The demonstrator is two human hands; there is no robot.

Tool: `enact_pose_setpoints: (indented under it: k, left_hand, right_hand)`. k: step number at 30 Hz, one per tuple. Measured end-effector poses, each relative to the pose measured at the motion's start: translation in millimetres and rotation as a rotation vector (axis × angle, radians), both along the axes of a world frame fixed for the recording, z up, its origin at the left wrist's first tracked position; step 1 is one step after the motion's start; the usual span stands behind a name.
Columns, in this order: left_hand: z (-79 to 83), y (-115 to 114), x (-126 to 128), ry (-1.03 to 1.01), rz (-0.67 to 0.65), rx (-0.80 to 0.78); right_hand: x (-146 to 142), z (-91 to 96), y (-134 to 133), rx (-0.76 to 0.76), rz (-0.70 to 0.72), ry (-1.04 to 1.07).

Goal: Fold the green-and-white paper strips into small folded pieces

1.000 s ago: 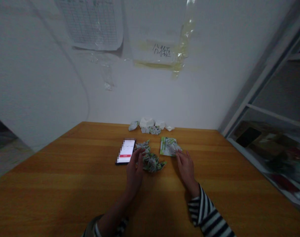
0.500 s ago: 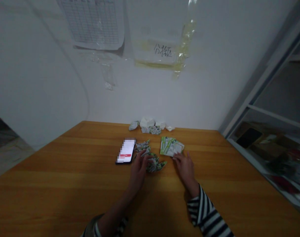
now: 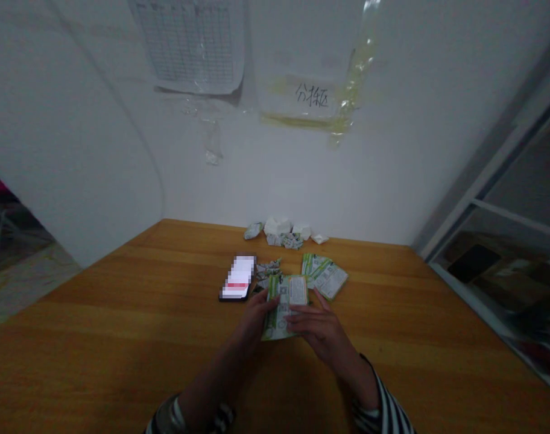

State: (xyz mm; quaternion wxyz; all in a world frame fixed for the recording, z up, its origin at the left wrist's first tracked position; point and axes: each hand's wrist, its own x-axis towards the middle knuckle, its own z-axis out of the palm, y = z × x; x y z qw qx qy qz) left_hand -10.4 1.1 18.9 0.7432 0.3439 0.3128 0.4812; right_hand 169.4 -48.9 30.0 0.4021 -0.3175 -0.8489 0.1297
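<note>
Between my left hand (image 3: 257, 319) and my right hand (image 3: 313, 325) lies a creased green-and-white printed paper (image 3: 284, 301), partly opened out. My left hand grips its left edge, and my right fingers hold its lower right part. Beyond it, a small stack of flattened green-edged papers (image 3: 324, 274) lies near my right hand. Crumpled printed paper (image 3: 268, 271) sits next to a smartphone (image 3: 237, 277), whose screen is lit and pixelated. Farther back, a heap of crumpled white and printed paper (image 3: 284, 232) lies at the table's far edge.
All of this is on a wooden table (image 3: 121, 337), which meets a white wall bearing a taped handwritten notice (image 3: 311, 95) and a taped grid sheet (image 3: 189, 42). A pale metal shelf frame (image 3: 478, 187) with assorted items stands to the right.
The crumpled wad in front has been lifted and opened into a creased sheet. My hands have come together on it, and the view has shifted slightly.
</note>
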Motion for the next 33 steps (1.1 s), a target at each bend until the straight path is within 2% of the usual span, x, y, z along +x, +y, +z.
enact_pose_setpoints:
  k: [2, 6, 8, 11, 14, 17, 20, 25, 27, 29, 33]
  left_hand:
    - [0.0, -1.0, -1.9, 0.002, -0.002, -0.003]
    - [7.1, -10.2, 2.5, 0.003, -0.040, 0.001]
    - [11.0, -16.4, 6.2, 0.028, -0.098, -0.002]
    - [15.0, -23.9, 10.1, 0.075, -0.160, 0.030]
    - [16.3, -27.6, 11.7, 0.166, -0.115, 0.095]
    - [15.7, -29.0, 12.4, 0.248, -0.035, 0.115]
    - [16.1, -31.8, 13.7, 0.240, 0.033, 0.068]
    - [19.8, -37.2, 16.6, 0.098, -0.081, 0.082]
    - [19.4, -36.7, 16.6, 0.056, -0.072, 0.119]
    - [18.6, -34.9, 15.7, 0.027, -0.044, 0.169]
    - [20.6, -32.0, 12.7, 0.034, 0.012, 0.250]
  right_hand:
    - [-1.4, -3.4, 1.0, -0.086, -0.098, 0.185]
    - [0.0, -13.8, 8.3, -0.186, -0.476, 0.592]
    - [0.8, -18.1, 12.7, -0.214, -0.560, 0.701]
    - [0.2, -21.8, 16.2, -0.353, -0.520, 0.801]
    - [-2.3, -23.3, 14.9, -0.466, -0.506, 0.829]
    - [-5.4, -23.8, 11.7, -0.468, -0.527, 0.852]
    - [-9.1, -23.6, 9.4, -0.434, -0.523, 0.871]
    - [-13.8, -21.3, 7.5, -0.285, -0.562, 0.861]
    - [-14.6, -20.2, 7.0, -0.269, -0.558, 0.848]
    - [-15.5, -19.4, 6.5, -0.299, -0.548, 0.857]
    - [-19.3, -17.6, 3.9, -0.455, -0.473, 0.908]
